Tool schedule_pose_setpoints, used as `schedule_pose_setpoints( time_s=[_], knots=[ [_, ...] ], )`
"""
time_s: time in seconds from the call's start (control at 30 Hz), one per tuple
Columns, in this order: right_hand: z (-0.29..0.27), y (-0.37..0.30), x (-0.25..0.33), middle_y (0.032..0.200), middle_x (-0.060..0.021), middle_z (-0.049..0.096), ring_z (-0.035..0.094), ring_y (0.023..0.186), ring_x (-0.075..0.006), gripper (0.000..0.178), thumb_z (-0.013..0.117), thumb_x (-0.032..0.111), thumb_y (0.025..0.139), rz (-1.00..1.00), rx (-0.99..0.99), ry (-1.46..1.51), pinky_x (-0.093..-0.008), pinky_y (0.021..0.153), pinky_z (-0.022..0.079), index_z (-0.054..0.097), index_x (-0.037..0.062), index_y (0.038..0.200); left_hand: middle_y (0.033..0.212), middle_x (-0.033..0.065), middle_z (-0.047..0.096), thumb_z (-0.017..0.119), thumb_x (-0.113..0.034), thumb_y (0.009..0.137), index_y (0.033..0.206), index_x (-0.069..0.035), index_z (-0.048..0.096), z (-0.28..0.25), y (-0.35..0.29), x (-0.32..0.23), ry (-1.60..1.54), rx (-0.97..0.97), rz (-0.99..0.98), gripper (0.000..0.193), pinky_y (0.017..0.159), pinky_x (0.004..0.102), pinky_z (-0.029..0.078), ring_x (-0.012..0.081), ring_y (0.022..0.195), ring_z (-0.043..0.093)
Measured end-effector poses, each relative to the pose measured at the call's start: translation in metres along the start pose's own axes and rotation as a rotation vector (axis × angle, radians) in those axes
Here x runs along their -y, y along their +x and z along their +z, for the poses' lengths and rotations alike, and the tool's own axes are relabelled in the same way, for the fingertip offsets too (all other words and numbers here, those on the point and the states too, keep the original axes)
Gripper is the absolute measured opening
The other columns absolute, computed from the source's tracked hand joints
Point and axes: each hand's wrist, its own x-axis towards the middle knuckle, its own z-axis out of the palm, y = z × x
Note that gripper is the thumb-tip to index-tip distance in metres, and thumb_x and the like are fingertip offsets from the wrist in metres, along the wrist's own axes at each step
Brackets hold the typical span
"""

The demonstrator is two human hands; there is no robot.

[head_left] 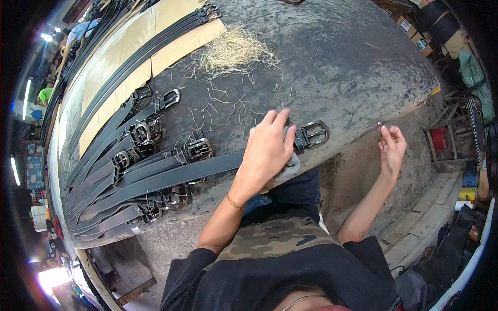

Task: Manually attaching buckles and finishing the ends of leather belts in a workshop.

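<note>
Scuffed and dark, the worktable is carrying a black belt by its near edge. Across it, behind the buckle, the left hand is lying; whether it's gripping, I cannot tell. The right hand is pinching a tiny thing. That belt is seeming light, firm yet bendable, easiest held near its buckle. Beyond, pale threads are lying heaped.

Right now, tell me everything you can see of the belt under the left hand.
The belt is dark grey to black and leather-looking, with a fine pale stitch line along its edge. A shiny dark-silver metal buckle finishes its right end. It stretches slantwise across the worktable, buckle end higher in the picture. The left hand lies across it just short of the buckle, hiding that stretch. Leftward it runs in among other belts, where its tail cannot be traced.
</note>
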Motion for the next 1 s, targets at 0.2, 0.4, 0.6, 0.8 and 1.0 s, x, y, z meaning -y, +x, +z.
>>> schedule_pose_setpoints(
  time_s=[0.2,0.4,0.6,0.8,1.0],
  knots=[
    [0.083,-0.026,0.028,0.082,-0.0027,0.059,0.049,0.060,-0.0038,0.018,0.063,-0.002,0.089,-0.183,-0.067,0.186,-0.0176,0.048,0.037,0.061,0.0024,0.106,0.091,0.0152,0.061,0.065,-0.009,0.085,0.093,0.001,0.066,0.004,0.006,-0.001,-0.001,0.103,0.067,0.013,0.072,0.0433,0.050,0.0362,0.078,0.063],
    [0.179,-0.037,-0.011,0.089,-0.0027,0.056,0.056,0.075,-0.0071,0.013,0.058,-0.002,0.091,-0.005,0.264,0.219,-0.0291,0.063,0.060,0.056,0.0014,0.103,0.090,0.0113,0.059,0.068,-0.004,0.082,0.087,-0.001,0.064,0.018,-0.013,0.008,-0.003,-0.091,0.250,0.007,0.060,0.0392,0.051,0.0312,0.069,0.063],
    [0.177,-0.048,-0.013,0.089,-0.0003,0.054,0.054,0.077,-0.0055,0.016,0.057,-0.008,0.088,-0.149,0.270,-0.097,-0.0231,0.063,0.053,0.055,-0.0001,0.102,0.091,0.0103,0.059,0.070,-0.003,0.079,0.088,-0.002,0.063,0.018,-0.014,0.013,0.022,-0.089,0.306,0.012,0.061,0.0377,0.051,0.0296,0.070,0.063],
    [0.166,-0.051,-0.014,0.075,0.0006,0.053,0.042,0.058,-0.0024,0.013,0.061,-0.011,0.073,-0.298,0.362,-0.393,-0.0195,0.051,0.033,0.059,-0.0002,0.079,0.091,0.0103,0.059,0.071,-0.002,0.077,0.090,-0.002,0.063,0.019,-0.012,0.012,0.032,-0.087,0.297,0.015,0.060,0.0373,0.051,0.0284,0.071,0.064],
    [0.167,-0.050,-0.012,0.069,-0.0024,0.052,0.041,0.053,-0.0051,0.015,0.063,-0.010,0.067,-0.344,0.383,-0.530,-0.0219,0.047,0.031,0.055,-0.0001,0.074,0.092,0.0104,0.059,0.072,-0.001,0.077,0.091,-0.002,0.063,0.019,-0.012,0.013,0.008,-0.083,0.293,0.017,0.059,0.0360,0.051,0.0275,0.070,0.063]
  ],
)
